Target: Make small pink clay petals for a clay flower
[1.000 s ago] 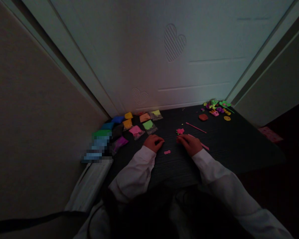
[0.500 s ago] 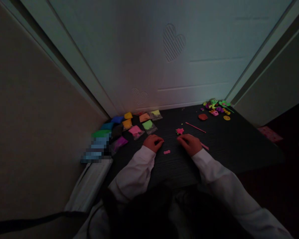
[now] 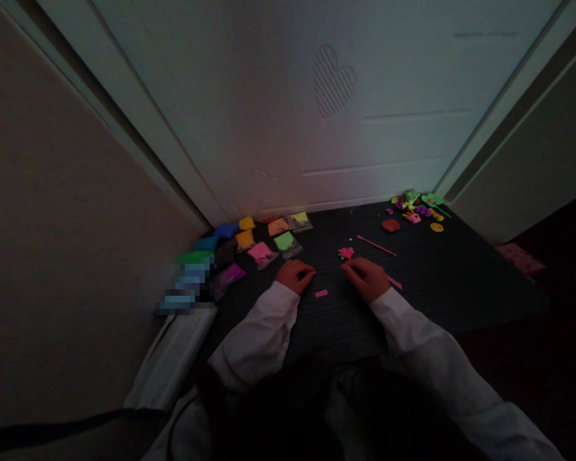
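Observation:
My left hand [image 3: 294,276] rests on the dark tabletop with thumb and index finger pinched together. Whatever sits at its fingertips is too small to name. Just right of it lies a small flat pink piece of clay [image 3: 321,293] with a wavy outline. My right hand [image 3: 367,279] is closed, fingers curled and pressed together. A pink stick-like tool [image 3: 394,282] shows beyond its far side; I cannot tell whether the hand grips it or lies over it. Beyond those fingertips sits a pink clay flower-like cluster [image 3: 346,253] with green bits.
Bags of coloured clay [image 3: 262,254] line the back left of the dark table [image 3: 336,326], against a white panel. A thin pink tool [image 3: 377,246], a red clay lump [image 3: 390,225] and small colourful clay figures [image 3: 415,208] lie at right. A white packet [image 3: 173,358] is at left.

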`<act>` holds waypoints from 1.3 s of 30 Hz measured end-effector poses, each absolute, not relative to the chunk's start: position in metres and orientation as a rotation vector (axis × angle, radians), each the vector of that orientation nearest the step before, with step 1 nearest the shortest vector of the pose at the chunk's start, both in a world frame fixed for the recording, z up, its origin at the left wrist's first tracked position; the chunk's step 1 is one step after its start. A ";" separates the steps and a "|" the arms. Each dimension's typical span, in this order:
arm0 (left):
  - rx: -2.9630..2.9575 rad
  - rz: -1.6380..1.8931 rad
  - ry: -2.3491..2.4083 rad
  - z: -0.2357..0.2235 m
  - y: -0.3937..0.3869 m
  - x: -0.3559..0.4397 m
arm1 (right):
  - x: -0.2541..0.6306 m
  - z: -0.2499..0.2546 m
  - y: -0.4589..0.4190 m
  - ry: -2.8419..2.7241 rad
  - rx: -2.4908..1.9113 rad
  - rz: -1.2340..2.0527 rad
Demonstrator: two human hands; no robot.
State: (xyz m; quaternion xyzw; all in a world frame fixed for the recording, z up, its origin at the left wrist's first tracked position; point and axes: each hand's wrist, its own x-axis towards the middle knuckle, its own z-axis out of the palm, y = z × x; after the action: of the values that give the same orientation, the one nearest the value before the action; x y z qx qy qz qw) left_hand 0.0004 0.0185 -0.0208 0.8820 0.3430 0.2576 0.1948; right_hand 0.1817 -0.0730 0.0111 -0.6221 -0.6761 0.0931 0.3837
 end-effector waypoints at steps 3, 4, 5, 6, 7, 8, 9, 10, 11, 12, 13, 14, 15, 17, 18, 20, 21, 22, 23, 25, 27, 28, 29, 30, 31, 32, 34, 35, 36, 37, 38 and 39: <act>2.477 0.721 0.960 -0.021 0.019 0.000 | 0.181 0.013 -0.074 -1.711 -1.649 0.206; 2.481 0.719 0.963 -0.020 0.019 0.000 | 0.181 0.013 -0.074 -1.705 -1.657 0.197; 2.486 0.716 0.967 -0.020 0.018 0.000 | 0.181 0.013 -0.074 -1.699 -1.657 0.192; 2.490 0.708 0.971 -0.019 0.018 0.000 | 0.180 0.012 -0.074 -1.697 -1.651 0.192; 2.494 0.701 0.974 -0.019 0.018 0.000 | 0.181 0.011 -0.074 -1.697 -1.640 0.199; 2.497 0.695 0.978 -0.018 0.018 0.000 | 0.181 0.011 -0.074 -1.701 -1.621 0.208; 2.499 0.690 0.982 -0.018 0.017 0.000 | 0.181 0.010 -0.074 -1.706 -1.597 0.219; 2.500 0.684 0.984 -0.018 0.017 0.000 | 0.181 0.009 -0.073 -1.712 -1.571 0.228; 2.500 0.680 0.984 -0.018 0.017 0.000 | 0.182 0.009 -0.073 -1.717 -1.548 0.234; 2.499 0.677 0.981 -0.018 0.017 0.000 | 0.182 0.009 -0.073 -1.722 -1.531 0.239; 2.498 0.675 0.977 -0.018 0.018 0.000 | 0.182 0.009 -0.073 -1.727 -1.519 0.243; 2.496 0.676 0.972 -0.018 0.018 0.000 | 0.183 0.009 -0.073 -1.730 -1.513 0.248; 2.495 0.681 0.969 -0.018 0.018 0.000 | 0.183 0.009 -0.072 -1.733 -1.515 0.253; 2.493 0.695 0.966 -0.019 0.018 0.000 | 0.183 0.009 -0.072 -1.732 -1.527 0.262; 2.494 0.703 0.967 -0.020 0.018 0.001 | 0.183 0.009 -0.072 -1.732 -1.533 0.266; 2.495 0.708 0.970 -0.020 0.018 0.001 | 0.184 0.008 -0.071 -1.731 -1.544 0.273; 2.496 0.707 0.967 -0.021 0.018 0.001 | 0.184 0.008 -0.071 -1.731 -1.546 0.274; 2.496 0.706 0.963 -0.021 0.018 0.001 | 0.184 0.008 -0.071 -1.733 -1.544 0.275; 2.493 0.707 0.961 -0.021 0.019 0.001 | 0.184 0.008 -0.071 -1.737 -1.542 0.275; 2.484 0.708 0.958 -0.021 0.019 0.000 | 0.184 0.008 -0.071 -1.746 -1.535 0.270; 2.472 0.714 0.963 -0.021 0.019 0.000 | 0.184 0.007 -0.071 -1.753 -1.529 0.271; 2.468 0.715 0.966 -0.021 0.018 0.000 | 0.184 0.007 -0.071 -1.754 -1.528 0.272; 2.468 0.716 0.967 -0.021 0.018 0.000 | 0.184 0.007 -0.071 -1.755 -1.527 0.275; 2.470 0.716 0.968 -0.020 0.018 0.000 | 0.183 0.007 -0.071 -1.753 -1.528 0.277; 2.473 0.718 0.969 -0.020 0.018 0.000 | 0.183 0.007 -0.071 -1.753 -1.532 0.277; 2.477 0.718 0.970 -0.020 0.018 0.000 | 0.183 0.008 -0.071 -1.751 -1.540 0.274; 2.484 0.717 0.970 -0.020 0.018 0.000 | 0.182 0.008 -0.072 -1.747 -1.560 0.263; 2.486 0.716 0.966 -0.020 0.018 0.000 | 0.182 0.008 -0.071 -1.748 -1.568 0.258; 2.486 0.715 0.960 -0.020 0.018 0.000 | 0.182 0.008 -0.071 -1.750 -1.573 0.256; 2.485 0.714 0.954 -0.020 0.018 0.001 | 0.182 0.008 -0.071 -1.751 -1.575 0.255; 2.483 0.715 0.951 -0.020 0.018 0.001 | 0.182 0.008 -0.071 -1.753 -1.575 0.255; 2.482 0.718 0.951 -0.020 0.018 0.001 | 0.183 0.007 -0.071 -1.754 -1.571 0.258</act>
State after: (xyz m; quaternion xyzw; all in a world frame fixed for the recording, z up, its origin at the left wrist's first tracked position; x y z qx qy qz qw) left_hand 0.0007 0.0181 -0.0195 0.8846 0.3388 0.2558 0.1931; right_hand 0.1825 -0.0705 0.0073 -0.6144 -0.6860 0.1009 0.3766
